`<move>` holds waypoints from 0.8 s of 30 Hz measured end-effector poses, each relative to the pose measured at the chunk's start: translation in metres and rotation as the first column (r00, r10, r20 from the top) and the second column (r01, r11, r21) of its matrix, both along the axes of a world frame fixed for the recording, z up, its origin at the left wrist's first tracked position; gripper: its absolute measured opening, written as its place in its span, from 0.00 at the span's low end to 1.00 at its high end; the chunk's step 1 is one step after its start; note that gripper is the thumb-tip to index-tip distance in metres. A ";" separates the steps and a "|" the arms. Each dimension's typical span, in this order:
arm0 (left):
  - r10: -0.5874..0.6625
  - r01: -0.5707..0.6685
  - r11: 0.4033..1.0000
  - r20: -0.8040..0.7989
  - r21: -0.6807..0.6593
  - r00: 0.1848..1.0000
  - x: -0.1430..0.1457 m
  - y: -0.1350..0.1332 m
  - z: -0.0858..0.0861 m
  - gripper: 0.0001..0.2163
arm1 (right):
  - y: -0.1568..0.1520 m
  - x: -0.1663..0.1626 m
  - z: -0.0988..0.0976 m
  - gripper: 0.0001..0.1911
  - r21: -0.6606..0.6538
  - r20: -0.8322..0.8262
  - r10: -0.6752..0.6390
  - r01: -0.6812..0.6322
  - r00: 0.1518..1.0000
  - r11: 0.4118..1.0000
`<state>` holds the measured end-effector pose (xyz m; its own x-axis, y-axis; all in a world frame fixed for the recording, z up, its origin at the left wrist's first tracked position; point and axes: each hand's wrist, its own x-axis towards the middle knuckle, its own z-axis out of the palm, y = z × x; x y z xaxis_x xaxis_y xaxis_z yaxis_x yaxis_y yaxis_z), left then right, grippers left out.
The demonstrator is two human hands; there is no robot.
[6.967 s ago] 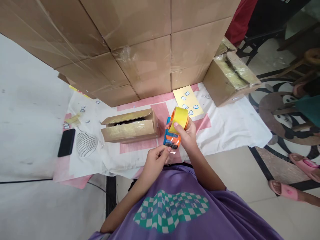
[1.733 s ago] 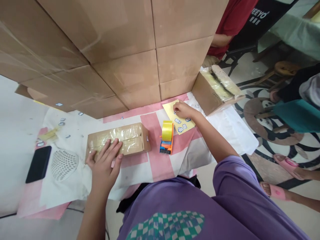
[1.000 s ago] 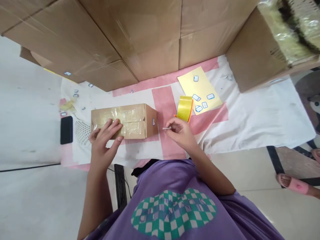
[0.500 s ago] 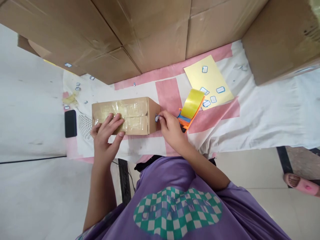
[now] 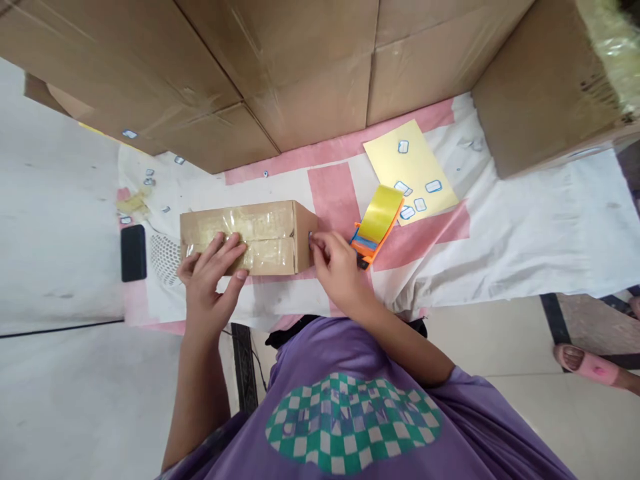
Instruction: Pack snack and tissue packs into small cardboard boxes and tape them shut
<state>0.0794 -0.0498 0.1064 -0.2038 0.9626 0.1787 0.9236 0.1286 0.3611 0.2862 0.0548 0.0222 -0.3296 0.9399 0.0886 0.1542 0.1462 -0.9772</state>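
Observation:
A small taped cardboard box (image 5: 265, 223) lies on the pink and white cloth (image 5: 500, 227). My left hand (image 5: 210, 280) rests flat on the box top, fingers spread. My right hand (image 5: 337, 267) is at the box's right end, fingertips pinched and pressing a small white sticker (image 5: 311, 237) against that end face. An orange tape dispenser with a yellow roll (image 5: 377, 220) stands just right of my right hand. Behind it lies a yellow sticker sheet (image 5: 395, 167) with several stickers.
A wall of large cardboard boxes (image 5: 280, 73) stands behind the cloth, with another box (image 5: 540, 93) at the right. A black phone (image 5: 133, 252) and a white mesh disc (image 5: 165, 257) lie left of the small box. Someone's foot in a pink sandal (image 5: 585, 363) is at the right.
The tape dispenser was set down and the box taped shut. My right hand took a sticker from the yellow sheet, carried it to the box's right end and now presses it there. My left hand stayed put.

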 end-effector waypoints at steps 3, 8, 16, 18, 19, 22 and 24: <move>-0.026 0.026 0.999 -0.004 -0.031 1.000 -0.003 -0.001 0.000 0.16 | -0.018 0.002 -0.004 0.24 -0.078 -0.075 0.091 -0.097 0.993 0.992; -0.032 0.031 0.997 -0.008 -0.069 0.999 -0.007 -0.004 -0.001 0.17 | -0.020 0.008 -0.011 0.55 -0.207 0.018 0.320 -0.309 0.947 0.928; -0.048 0.046 0.997 -0.018 -0.055 0.999 -0.023 -0.013 -0.005 0.16 | -0.015 0.010 -0.003 0.77 -0.071 0.244 0.439 -0.436 0.864 0.897; -0.035 0.034 0.998 -0.013 -0.047 0.999 -0.026 -0.015 -0.007 0.16 | -0.010 0.008 -0.008 0.75 -0.057 0.208 0.486 -0.485 0.849 0.873; -0.028 0.028 0.999 -0.007 -0.043 1.000 -0.028 -0.016 -0.008 0.16 | -0.005 0.005 -0.010 0.74 -0.046 0.184 0.502 -0.503 0.845 0.863; -0.034 0.035 0.999 0.041 -0.029 0.999 -0.037 -0.021 -0.011 0.17 | 0.012 -0.012 -0.016 0.78 0.119 0.150 0.503 -0.520 0.851 0.845; -0.062 0.059 0.998 0.136 0.027 0.989 -0.049 -0.029 -0.011 0.15 | 0.023 -0.026 -0.015 0.80 0.272 0.143 0.504 -0.524 0.852 0.807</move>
<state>0.0302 -0.0789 0.0952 -0.1693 0.9699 0.1751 0.8713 0.0642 0.4866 0.2607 0.0774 0.0074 -0.7710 0.5654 0.2930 0.0335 0.4955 -0.8680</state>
